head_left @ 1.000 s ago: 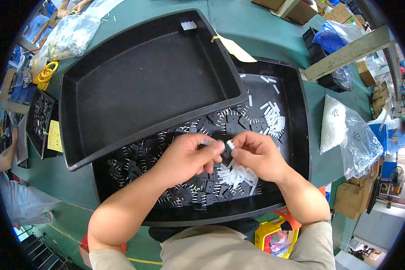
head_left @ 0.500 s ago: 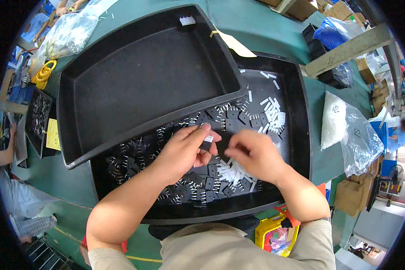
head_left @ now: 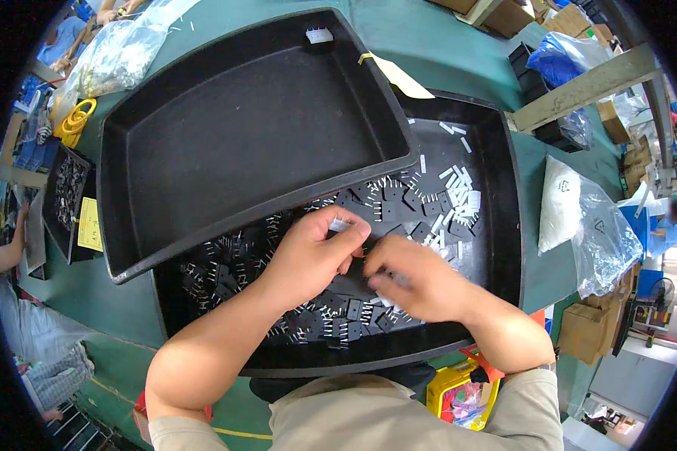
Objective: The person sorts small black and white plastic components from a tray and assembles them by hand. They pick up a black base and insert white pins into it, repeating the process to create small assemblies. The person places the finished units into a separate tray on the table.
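Observation:
Over the lower black tray (head_left: 510, 225), my left hand (head_left: 316, 244) is closed, thumb against fingers, on a small part. A white strip (head_left: 339, 225) of that part shows between thumb and forefinger; the fingers cover the rest. Just to its right, my right hand (head_left: 421, 278) has curled fingers smeared by motion, so whether they hold anything is unclear. Beneath both hands lie many flat black pieces with metal pins (head_left: 355, 309). Loose white strips (head_left: 459, 184) are heaped at the tray's right side, and others lie partly hidden under my right hand.
A second black tray (head_left: 248, 113) overlaps the lower one at the upper left, with a white pinned block (head_left: 320, 35) in its far corner. A yellow paper tag (head_left: 399, 79) hangs on its rim. Plastic bags (head_left: 572, 210) lie at the right, beneath a metal post (head_left: 587, 86).
My right hand has moved slightly left and down, over the white strips near it. My left thumb has closed down over the part, and its black side no longer shows.

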`<action>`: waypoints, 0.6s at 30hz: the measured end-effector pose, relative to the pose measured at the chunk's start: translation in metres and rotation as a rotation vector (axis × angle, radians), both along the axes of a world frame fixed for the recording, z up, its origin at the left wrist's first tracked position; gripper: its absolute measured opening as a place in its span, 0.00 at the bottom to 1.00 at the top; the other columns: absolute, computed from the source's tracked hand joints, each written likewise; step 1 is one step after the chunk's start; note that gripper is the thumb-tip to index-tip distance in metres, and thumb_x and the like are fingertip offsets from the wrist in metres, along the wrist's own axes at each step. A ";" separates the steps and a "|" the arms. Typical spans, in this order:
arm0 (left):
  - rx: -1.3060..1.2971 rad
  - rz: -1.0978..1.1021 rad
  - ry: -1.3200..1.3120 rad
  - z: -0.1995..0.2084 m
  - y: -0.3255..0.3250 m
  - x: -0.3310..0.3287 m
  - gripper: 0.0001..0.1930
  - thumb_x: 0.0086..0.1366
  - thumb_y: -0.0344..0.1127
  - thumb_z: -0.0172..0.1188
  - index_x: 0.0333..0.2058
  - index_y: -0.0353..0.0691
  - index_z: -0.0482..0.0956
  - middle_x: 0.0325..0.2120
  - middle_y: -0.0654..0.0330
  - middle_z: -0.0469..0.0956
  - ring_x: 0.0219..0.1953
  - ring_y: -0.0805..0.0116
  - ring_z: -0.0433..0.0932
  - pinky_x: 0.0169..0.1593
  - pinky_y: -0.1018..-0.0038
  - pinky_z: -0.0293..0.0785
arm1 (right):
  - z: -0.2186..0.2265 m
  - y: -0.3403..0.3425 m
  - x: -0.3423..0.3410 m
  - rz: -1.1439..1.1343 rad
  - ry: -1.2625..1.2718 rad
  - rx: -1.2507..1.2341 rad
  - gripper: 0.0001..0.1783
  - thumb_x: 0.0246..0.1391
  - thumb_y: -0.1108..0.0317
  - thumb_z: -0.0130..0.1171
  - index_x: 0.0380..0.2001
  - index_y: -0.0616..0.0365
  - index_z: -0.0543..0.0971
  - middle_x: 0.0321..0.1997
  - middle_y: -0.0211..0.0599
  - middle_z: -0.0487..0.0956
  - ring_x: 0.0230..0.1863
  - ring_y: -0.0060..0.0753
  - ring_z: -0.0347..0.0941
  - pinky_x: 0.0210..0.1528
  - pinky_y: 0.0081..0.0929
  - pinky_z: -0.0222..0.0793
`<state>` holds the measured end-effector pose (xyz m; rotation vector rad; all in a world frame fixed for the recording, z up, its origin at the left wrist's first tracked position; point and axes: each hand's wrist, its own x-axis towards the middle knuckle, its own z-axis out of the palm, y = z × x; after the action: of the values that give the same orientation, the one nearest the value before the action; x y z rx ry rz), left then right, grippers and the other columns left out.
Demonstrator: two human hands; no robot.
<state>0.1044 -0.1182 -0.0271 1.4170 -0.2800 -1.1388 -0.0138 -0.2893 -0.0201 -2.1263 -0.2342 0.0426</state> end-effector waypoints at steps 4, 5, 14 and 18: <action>0.002 -0.077 0.008 0.003 0.000 -0.002 0.12 0.69 0.41 0.59 0.38 0.37 0.77 0.24 0.67 0.75 0.24 0.82 0.69 0.26 0.81 0.65 | 0.011 -0.002 -0.001 -0.289 0.226 0.398 0.10 0.56 0.80 0.57 0.42 0.61 0.74 0.36 0.35 0.75 0.36 0.25 0.75 0.40 0.23 0.73; 0.001 -0.116 -0.002 0.004 0.000 -0.004 0.10 0.69 0.40 0.59 0.38 0.38 0.77 0.24 0.67 0.75 0.23 0.81 0.69 0.26 0.82 0.64 | 0.007 -0.003 -0.002 -0.327 0.245 0.434 0.11 0.57 0.80 0.57 0.43 0.61 0.73 0.36 0.33 0.75 0.36 0.21 0.74 0.40 0.22 0.73; 0.029 -0.100 -0.181 0.001 0.001 -0.002 0.10 0.66 0.38 0.63 0.35 0.38 0.78 0.22 0.67 0.77 0.21 0.82 0.71 0.24 0.81 0.66 | -0.003 -0.014 -0.001 -0.208 0.262 0.776 0.30 0.49 0.90 0.44 0.57 0.60 0.62 0.53 0.36 0.67 0.45 0.23 0.67 0.44 0.19 0.64; 0.067 -0.037 -0.080 0.010 0.002 -0.001 0.06 0.67 0.34 0.62 0.33 0.39 0.77 0.22 0.67 0.76 0.22 0.83 0.69 0.24 0.83 0.63 | -0.002 -0.016 0.003 -0.307 0.387 0.821 0.28 0.52 0.91 0.46 0.56 0.60 0.63 0.54 0.39 0.69 0.49 0.30 0.71 0.49 0.25 0.69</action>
<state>0.1038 -0.1167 -0.0174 1.5242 -0.3282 -1.1324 -0.0104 -0.3055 -0.0222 -1.2804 0.2715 0.1483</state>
